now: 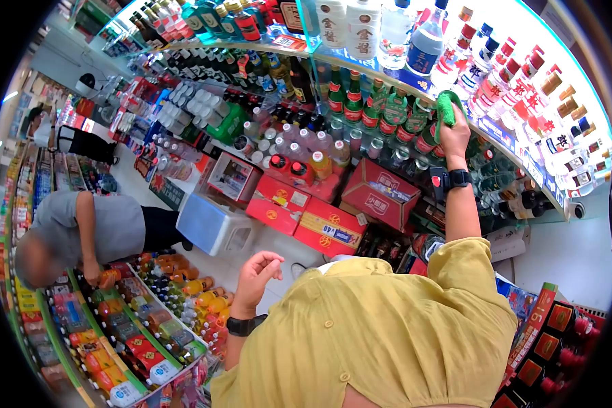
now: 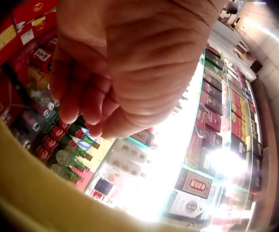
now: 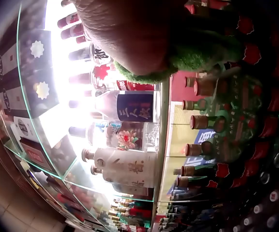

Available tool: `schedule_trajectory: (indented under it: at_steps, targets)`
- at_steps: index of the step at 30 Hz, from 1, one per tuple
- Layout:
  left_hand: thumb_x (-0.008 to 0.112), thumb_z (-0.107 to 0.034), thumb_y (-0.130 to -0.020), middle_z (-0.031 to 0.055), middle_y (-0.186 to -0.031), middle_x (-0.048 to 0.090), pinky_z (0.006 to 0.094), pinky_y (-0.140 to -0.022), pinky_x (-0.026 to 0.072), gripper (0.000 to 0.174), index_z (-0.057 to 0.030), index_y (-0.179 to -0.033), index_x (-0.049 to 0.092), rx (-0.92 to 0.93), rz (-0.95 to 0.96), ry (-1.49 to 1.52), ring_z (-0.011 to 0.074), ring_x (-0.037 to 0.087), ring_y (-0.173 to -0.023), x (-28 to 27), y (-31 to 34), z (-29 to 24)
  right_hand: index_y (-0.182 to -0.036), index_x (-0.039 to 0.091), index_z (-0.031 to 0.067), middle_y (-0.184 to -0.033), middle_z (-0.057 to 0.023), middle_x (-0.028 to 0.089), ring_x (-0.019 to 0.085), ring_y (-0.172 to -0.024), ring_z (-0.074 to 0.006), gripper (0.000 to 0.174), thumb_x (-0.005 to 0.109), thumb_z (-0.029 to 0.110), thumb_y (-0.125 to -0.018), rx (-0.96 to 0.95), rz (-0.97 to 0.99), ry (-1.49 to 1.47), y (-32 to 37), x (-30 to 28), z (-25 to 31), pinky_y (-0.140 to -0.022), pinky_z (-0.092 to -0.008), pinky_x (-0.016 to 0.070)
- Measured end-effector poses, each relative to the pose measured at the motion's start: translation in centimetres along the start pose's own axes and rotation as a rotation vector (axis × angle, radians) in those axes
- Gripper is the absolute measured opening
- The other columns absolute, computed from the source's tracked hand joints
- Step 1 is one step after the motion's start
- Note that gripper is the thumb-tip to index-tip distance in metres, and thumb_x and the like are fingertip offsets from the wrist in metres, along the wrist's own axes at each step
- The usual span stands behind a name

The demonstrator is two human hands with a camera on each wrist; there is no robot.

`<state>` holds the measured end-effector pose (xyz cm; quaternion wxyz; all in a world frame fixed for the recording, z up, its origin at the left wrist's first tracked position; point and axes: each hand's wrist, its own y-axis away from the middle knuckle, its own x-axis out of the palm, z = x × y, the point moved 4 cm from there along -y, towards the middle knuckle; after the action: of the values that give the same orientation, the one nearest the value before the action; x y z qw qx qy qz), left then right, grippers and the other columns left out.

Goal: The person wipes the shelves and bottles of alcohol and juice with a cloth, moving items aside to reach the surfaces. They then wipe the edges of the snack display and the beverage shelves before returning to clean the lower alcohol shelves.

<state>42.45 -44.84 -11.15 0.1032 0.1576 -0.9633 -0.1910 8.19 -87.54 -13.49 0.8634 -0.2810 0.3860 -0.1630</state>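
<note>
Right hand (image 1: 454, 136), arm (image 1: 464, 212) outstretched, holds a green cloth (image 1: 446, 107) at the shelf edge (image 1: 523, 163).

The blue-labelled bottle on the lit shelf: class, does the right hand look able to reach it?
Probably yes: the right hand is at that shelf's edge, close to the bottle with nothing visibly between, though its green cloth may hinder gripping.

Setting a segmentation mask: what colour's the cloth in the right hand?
The cloth is bright green; head view shows it best.
</note>
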Motion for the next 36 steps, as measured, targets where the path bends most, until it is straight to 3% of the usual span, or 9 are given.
schedule_trajectory:
  at_steps: [4,11,13,19,25,29,33,35,36]
  targets:
    - [0.056,-0.008,-0.091,0.0004,-0.072,0.055,0.0216,-0.063,0.0428,0.011,0.0,-0.097,0.06,0.019,-0.006,0.017,0.0087,0.053,-0.065,0.0,0.2,0.1,-0.117,0.06,0.0039,-0.116,-0.0178,0.062,0.059,-0.106,-0.0343,0.04,0.063,0.014,-0.078,0.095,-0.009,-0.029,-0.4,2.5,1.9,-0.092,-0.0393,0.0465]
    - [0.058,-0.012,-0.092,0.0009,-0.075,0.059,0.0221,-0.067,0.0452,0.012,-0.0009,-0.097,0.061,0.07,-0.095,0.071,0.008,0.056,-0.068,-2.4,1.8,1.0,-0.119,0.059,0.0054,-0.123,-0.0179,0.058,0.056,-0.113,-0.0329,0.042,0.058,0.009,-0.078,-0.058,0.105,-0.152,-1.1,11.3,8.5,-0.097,-0.0385,0.044]
    - [0.058,-0.012,-0.093,0.0013,-0.075,0.059,0.0225,-0.067,0.0457,0.013,-0.0008,-0.097,0.061,0.094,-0.136,0.094,0.0083,0.056,-0.068,-3.2,2.3,1.0,-0.115,0.062,0.0075,-0.111,-0.0173,0.064,0.061,-0.105,-0.0327,0.039,0.06,0.008,-0.076,-0.039,0.211,-0.242,-1.4,12.4,11.5,-0.09,-0.038,0.0479]
    - [0.058,-0.012,-0.093,0.0045,-0.085,0.062,0.0242,-0.072,0.0479,0.018,-0.001,-0.106,0.059,0.136,-0.286,0.233,0.0112,0.06,-0.079,-4.8,2.5,1.9,-0.104,0.068,0.0072,-0.091,-0.003,0.068,0.064,-0.082,-0.0132,0.023,0.068,0.009,-0.081,0.152,0.959,-0.918,7.7,15.4,22.3,-0.073,-0.0326,0.0527]
    - [0.062,-0.012,-0.089,0.0095,-0.126,0.051,0.0319,-0.085,0.0486,0.056,-0.0132,-0.139,0.035,0.193,-0.352,0.222,0.0196,0.053,-0.113,-2.8,2.1,1.6,-0.112,0.063,0.0058,-0.092,-0.0042,0.068,0.062,-0.087,-0.014,0.033,0.071,0.019,-0.083,0.107,1.676,-1.104,21.1,7.4,33.3,-0.079,-0.0315,0.0516]
    - [0.063,-0.015,-0.089,0.0073,-0.134,0.042,0.0327,-0.092,0.0456,0.067,-0.0145,-0.144,0.026,0.109,-0.329,0.329,0.0193,0.049,-0.118,-2.6,2.1,3.7,-0.131,0.048,-0.0004,-0.121,-0.0147,0.058,0.063,-0.098,-0.0218,0.065,0.07,0.037,-0.083,-0.357,1.798,-1.05,26.7,4.8,35.1,-0.086,-0.0323,0.0504]
    - [0.051,-0.016,-0.096,0.0076,-0.122,0.053,0.0351,-0.089,0.0489,0.045,-0.0074,-0.137,0.037,0.136,-0.375,0.504,0.0206,0.056,-0.109,-4.4,2.1,6.7,-0.135,0.044,-0.0004,-0.127,-0.0184,0.054,0.062,-0.101,-0.0269,0.062,0.066,0.034,-0.088,0.028,2.255,-0.992,24.0,2.1,33.8,-0.089,-0.034,0.0495]
    - [0.046,-0.015,-0.097,0.0091,-0.116,0.059,0.0375,-0.085,0.0515,0.035,-0.0042,-0.13,0.046,0.132,-0.445,0.608,0.0226,0.06,-0.1,-4.1,2.2,6.2,-0.133,0.048,0.0019,-0.124,-0.0133,0.058,0.059,-0.104,-0.0173,0.05,0.062,0.028,-0.092,-0.225,1.973,-1.047,21.1,3.1,31.9,-0.089,-0.0316,0.0483]
    - [0.046,-0.014,-0.097,0.0095,-0.116,0.059,0.0381,-0.084,0.0519,0.034,-0.0041,-0.129,0.047,0.122,-0.445,0.658,0.0231,0.061,-0.099,-4.9,2.3,6.9,-0.127,0.054,0.0006,-0.114,-0.0098,0.063,0.059,-0.099,-0.0147,0.045,0.063,0.026,-0.091,-0.383,1.659,-1.021,19.5,4.7,30.0,-0.086,-0.0312,0.0485]
